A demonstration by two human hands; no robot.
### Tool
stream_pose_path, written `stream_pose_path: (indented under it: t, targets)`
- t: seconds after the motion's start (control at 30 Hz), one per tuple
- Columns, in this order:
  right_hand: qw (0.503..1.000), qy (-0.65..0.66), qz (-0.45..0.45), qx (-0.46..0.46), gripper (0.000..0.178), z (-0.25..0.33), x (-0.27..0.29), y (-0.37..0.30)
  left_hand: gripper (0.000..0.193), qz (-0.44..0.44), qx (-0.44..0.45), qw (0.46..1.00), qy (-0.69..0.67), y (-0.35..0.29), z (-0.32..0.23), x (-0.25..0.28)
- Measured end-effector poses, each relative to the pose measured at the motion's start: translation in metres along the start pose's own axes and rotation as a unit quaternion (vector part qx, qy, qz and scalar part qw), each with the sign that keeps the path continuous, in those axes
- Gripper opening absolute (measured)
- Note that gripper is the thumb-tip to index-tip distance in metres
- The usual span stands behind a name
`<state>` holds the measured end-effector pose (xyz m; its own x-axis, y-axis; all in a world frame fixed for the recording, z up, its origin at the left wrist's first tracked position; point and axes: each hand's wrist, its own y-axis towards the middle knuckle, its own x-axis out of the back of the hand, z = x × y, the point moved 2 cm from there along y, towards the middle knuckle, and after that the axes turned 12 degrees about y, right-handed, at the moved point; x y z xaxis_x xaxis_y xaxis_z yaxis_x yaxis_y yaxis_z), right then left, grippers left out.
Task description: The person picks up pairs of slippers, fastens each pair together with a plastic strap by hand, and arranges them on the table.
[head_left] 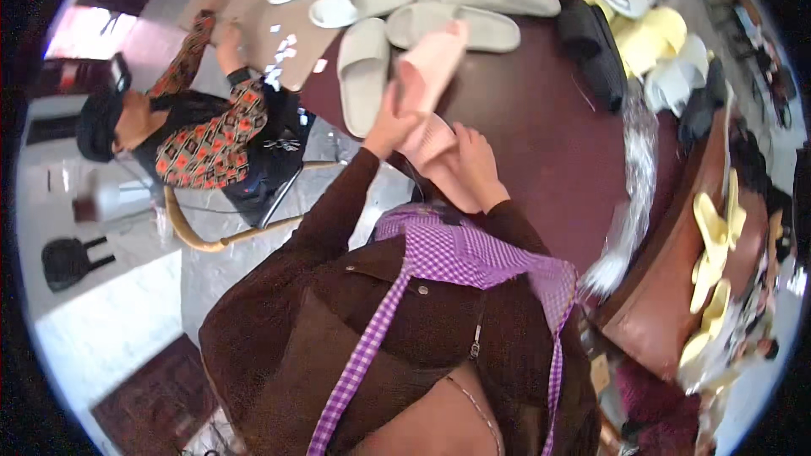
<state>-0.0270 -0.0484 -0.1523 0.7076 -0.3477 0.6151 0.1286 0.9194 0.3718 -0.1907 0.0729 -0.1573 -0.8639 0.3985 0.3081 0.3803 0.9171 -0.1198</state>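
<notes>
Two pink slide slippers are in my hands at the near edge of the dark red table. My left hand (394, 127) grips the far pink slipper (436, 65), its thumb up along the side. The near pink slipper (432, 142) lies under my right hand (478, 162), whose fingers curl over its edge. The two slippers overlap end to end, slightly blurred. Just beyond them lie beige slippers (460, 28), and another beige slipper (363, 76) stands left of my left hand.
White slippers (359, 4) lie farther left. Black (591, 51) and yellow slippers (650, 40) pile up at the right, above clear plastic bags (638, 177). More yellow slippers (711, 241) lie on a brown surface. A co-worker in a patterned sleeve (203, 148) sits at the left, near small white labels (280, 59).
</notes>
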Motion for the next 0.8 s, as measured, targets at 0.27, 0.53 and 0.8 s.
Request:
stream_pose_path:
  t: [0.27,0.53,0.8]
  targets:
    - [0.984,0.02,0.134,0.113,0.03,-0.027,-0.016,-0.035,0.086,-0.031,-0.039,0.992,0.114,-0.022,-0.025,-0.01]
    - [0.994,0.066,-0.01,-0.087,0.031,-0.025,0.074,-0.016,0.075,0.033,-0.038,0.999,-0.001,0.0,-0.072,0.028]
    - [0.912,-0.032,-0.267,-0.309,0.033,-0.107,0.146,-0.089,0.074,0.068,-0.108,0.976,0.177,-0.021,-0.062,-0.107]
